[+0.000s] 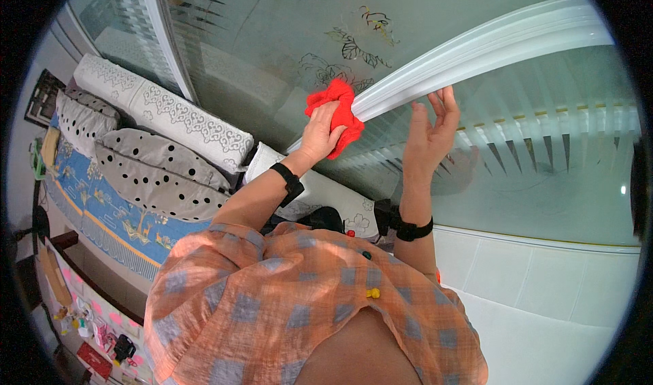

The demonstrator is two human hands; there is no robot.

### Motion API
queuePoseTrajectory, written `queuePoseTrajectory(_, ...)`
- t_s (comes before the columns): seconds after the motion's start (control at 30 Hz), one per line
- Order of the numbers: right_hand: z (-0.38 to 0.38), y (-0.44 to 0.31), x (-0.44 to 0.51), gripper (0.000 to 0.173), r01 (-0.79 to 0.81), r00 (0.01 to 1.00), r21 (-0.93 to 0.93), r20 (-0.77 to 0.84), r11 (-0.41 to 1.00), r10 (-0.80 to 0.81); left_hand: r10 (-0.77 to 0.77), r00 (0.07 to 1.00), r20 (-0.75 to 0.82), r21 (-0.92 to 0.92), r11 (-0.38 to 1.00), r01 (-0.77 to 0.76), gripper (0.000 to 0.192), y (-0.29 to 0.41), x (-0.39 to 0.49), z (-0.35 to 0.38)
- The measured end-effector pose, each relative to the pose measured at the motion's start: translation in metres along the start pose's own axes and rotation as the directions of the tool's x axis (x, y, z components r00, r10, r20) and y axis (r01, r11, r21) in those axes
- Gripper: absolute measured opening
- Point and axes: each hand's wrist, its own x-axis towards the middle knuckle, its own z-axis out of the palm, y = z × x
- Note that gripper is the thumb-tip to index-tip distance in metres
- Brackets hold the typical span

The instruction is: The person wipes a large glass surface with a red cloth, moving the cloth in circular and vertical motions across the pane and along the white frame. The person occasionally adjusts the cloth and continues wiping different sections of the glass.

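Observation:
My left hand (322, 132) presses a bright red cloth (336, 99) around the lower end of a white door or window frame bar (474, 43), with the thumb on the cloth's near side. To its right, my right hand (432, 130) is raised with its fingers apart; its fingertips are at the underside of the same bar, and whether they press on it cannot be told. Glass panes (275, 43) with etched flower and leaf patterns lie on both sides of the bar. Both wrists wear black bands.
At the left stands a sofa with a white patterned back cover (189, 119), grey dotted cushions (163, 176) and a blue patterned seat cover (102, 191). A table (76, 293) with small items is at the lower left. White wall tiles (510, 273) are at the right.

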Motion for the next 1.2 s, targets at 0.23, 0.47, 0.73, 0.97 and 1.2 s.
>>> queuePoseTrajectory(0.23, -0.004, 0.008, -0.003, 0.045, -0.07, 0.998, 0.182, 0.002, 0.981, 0.07, -0.036, 0.999, 0.034, -0.035, 0.999, 0.037, 0.055, 0.013, 0.01, -0.018)
queuePoseTrajectory(0.47, -0.012, 0.017, -0.021, 0.04, -0.137, 0.987, 0.112, 0.097, 0.984, 0.126, 0.168, 0.982, -0.09, -0.202, 0.962, -0.183, 0.051, 0.094, 0.078, -0.041)
queuePoseTrajectory(0.73, -0.02, 0.022, -0.029, 0.037, -0.089, 0.987, 0.02, 0.14, 0.996, 0.085, 0.223, 0.961, -0.167, -0.201, 0.946, -0.254, 0.058, 0.104, 0.087, -0.033)
queuePoseTrajectory(0.97, -0.022, 0.029, -0.036, 0.038, -0.134, 0.972, -0.032, 0.193, 0.991, 0.137, 0.15, 0.985, -0.088, -0.23, 0.959, -0.167, 0.054, 0.075, 0.072, -0.029)
queuePoseTrajectory(1.2, -0.012, 0.013, -0.04, 0.075, -0.159, 0.937, 0.071, 0.326, 0.985, 0.128, -0.086, 0.967, 0.241, -0.842, 0.478, 0.252, 0.047, 0.109, 0.072, -0.073)
